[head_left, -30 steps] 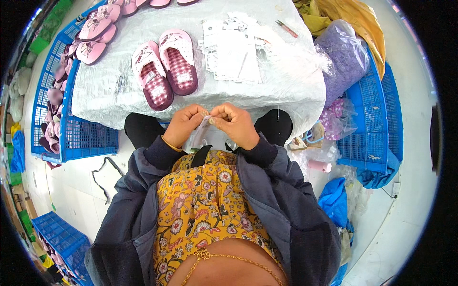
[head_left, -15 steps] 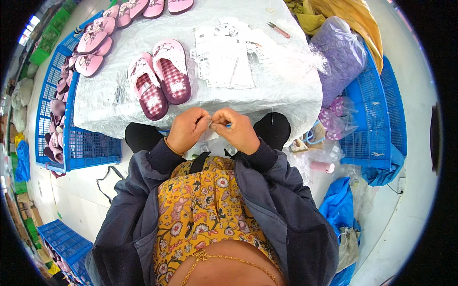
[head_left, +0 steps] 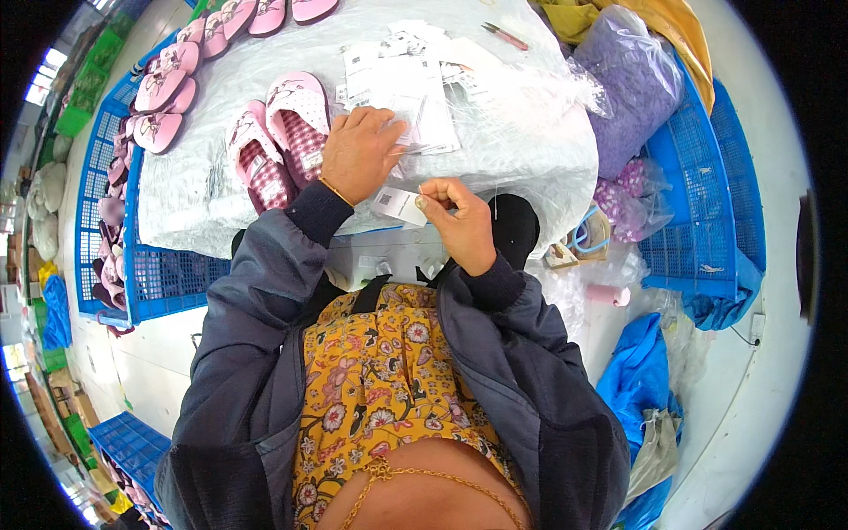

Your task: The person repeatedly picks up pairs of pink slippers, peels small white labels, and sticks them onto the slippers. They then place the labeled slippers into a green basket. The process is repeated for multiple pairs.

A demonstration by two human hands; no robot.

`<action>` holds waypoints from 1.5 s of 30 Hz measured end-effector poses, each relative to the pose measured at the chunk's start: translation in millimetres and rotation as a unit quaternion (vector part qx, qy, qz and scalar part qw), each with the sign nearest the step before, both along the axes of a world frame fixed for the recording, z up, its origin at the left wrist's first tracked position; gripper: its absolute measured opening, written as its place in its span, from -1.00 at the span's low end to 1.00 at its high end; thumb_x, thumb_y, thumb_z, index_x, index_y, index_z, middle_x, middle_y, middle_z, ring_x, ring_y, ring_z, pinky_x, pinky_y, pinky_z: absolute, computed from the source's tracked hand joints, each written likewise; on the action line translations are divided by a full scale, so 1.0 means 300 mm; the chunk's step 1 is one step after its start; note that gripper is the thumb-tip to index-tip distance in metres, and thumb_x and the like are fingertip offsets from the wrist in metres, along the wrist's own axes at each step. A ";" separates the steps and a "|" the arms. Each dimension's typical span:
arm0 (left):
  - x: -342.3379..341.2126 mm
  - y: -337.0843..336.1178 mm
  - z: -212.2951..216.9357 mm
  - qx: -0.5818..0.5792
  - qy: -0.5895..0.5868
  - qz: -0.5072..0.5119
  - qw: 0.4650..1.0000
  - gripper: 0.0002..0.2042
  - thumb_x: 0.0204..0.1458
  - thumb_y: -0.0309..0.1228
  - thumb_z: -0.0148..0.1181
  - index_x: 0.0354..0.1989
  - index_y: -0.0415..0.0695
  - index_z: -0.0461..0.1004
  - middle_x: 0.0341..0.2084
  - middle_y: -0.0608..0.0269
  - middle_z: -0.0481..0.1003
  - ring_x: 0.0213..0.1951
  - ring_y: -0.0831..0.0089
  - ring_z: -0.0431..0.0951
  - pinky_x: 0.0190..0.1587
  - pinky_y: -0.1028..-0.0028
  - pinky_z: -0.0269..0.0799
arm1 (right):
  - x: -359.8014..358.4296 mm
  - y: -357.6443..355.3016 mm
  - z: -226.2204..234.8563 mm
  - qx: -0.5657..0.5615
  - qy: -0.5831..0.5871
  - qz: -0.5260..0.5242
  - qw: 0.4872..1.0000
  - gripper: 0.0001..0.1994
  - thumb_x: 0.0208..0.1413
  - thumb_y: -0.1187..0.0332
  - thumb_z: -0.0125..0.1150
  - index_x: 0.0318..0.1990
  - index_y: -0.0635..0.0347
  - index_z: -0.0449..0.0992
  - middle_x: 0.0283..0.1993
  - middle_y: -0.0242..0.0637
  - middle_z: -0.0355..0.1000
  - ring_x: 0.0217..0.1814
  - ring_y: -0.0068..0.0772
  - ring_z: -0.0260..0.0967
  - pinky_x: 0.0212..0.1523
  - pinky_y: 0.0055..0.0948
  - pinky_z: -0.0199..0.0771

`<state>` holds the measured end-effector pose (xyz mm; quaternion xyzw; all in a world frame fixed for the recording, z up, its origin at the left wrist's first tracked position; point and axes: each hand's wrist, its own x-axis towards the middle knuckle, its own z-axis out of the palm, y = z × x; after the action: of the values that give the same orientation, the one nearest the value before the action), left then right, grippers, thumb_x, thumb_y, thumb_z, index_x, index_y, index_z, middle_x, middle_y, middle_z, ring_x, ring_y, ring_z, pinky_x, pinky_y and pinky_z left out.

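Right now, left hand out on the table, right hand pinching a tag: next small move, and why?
Probably bring the left hand onto the pink slipper just beside it. The right hand already pinches a small white tag at the table edge, and the left hand rests on loose tags, not on a slipper.

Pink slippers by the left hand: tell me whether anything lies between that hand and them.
Nothing visible does. The left hand rests on the plastic-covered table right beside the pink slippers, its edge next to the nearer one. The right hand holds a small white tag apart from them.
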<state>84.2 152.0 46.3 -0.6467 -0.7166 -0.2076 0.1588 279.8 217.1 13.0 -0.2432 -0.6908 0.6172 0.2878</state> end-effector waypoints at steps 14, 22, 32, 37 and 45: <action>-0.002 0.027 -0.039 0.004 0.014 0.008 1.000 -0.69 0.01 -0.31 0.25 -0.07 -0.12 0.51 -0.11 0.26 0.51 -0.05 0.25 0.46 -0.03 0.23 0.30 | 0.007 -0.001 -0.005 -0.013 -0.010 0.007 1.000 -0.84 0.10 0.47 0.31 -0.17 0.30 0.55 -0.34 -0.39 0.53 -0.35 -0.69 0.37 -0.28 -0.60 0.44; 0.043 -0.055 -0.017 0.026 -0.070 0.019 0.997 -0.72 0.01 -0.40 0.23 -0.08 -0.17 0.54 -0.17 0.15 0.55 -0.16 0.16 0.53 -0.12 0.22 0.40 | -0.001 -0.009 -0.013 -0.027 -0.003 0.011 1.000 -0.82 0.11 0.46 0.31 -0.15 0.31 0.55 -0.33 -0.41 0.53 -0.35 -0.70 0.36 -0.29 -0.61 0.42; 0.054 -0.102 -0.016 0.089 -0.041 0.057 0.994 -0.84 -0.03 -0.51 0.21 -0.25 -0.15 0.57 -0.36 0.22 0.56 -0.28 0.21 0.55 -0.20 0.27 0.45 | -0.018 -0.008 0.006 -0.058 0.007 0.009 0.998 -0.83 0.12 0.46 0.31 -0.15 0.30 0.55 -0.35 -0.46 0.49 -0.37 -0.72 0.32 -0.31 -0.62 0.40; 0.030 -0.099 -0.042 0.122 -0.027 0.073 0.989 -0.89 -0.07 -0.54 0.24 -0.33 -0.13 0.55 -0.40 0.21 0.54 -0.33 0.20 0.55 -0.23 0.27 0.45 | -0.026 -0.010 0.002 -0.035 0.011 -0.001 0.999 -0.84 0.13 0.47 0.30 -0.15 0.29 0.54 -0.34 -0.47 0.48 -0.37 -0.74 0.30 -0.33 -0.64 0.38; 0.050 -0.155 0.019 0.224 -0.018 0.027 0.974 -0.81 -0.23 -0.66 0.31 -0.40 -0.16 0.52 -0.43 0.21 0.53 -0.35 0.21 0.54 -0.29 0.30 0.40 | -0.037 0.043 0.046 -0.219 0.040 0.023 0.975 -0.83 0.20 0.36 0.25 -0.14 0.22 0.50 -0.34 -0.55 0.39 -0.34 -0.73 0.21 -0.27 -0.65 0.23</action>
<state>99.2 105.6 52.1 -0.5711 -0.6718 -0.3705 0.2920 268.5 230.0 26.7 -0.2589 -0.5324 0.7691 0.2409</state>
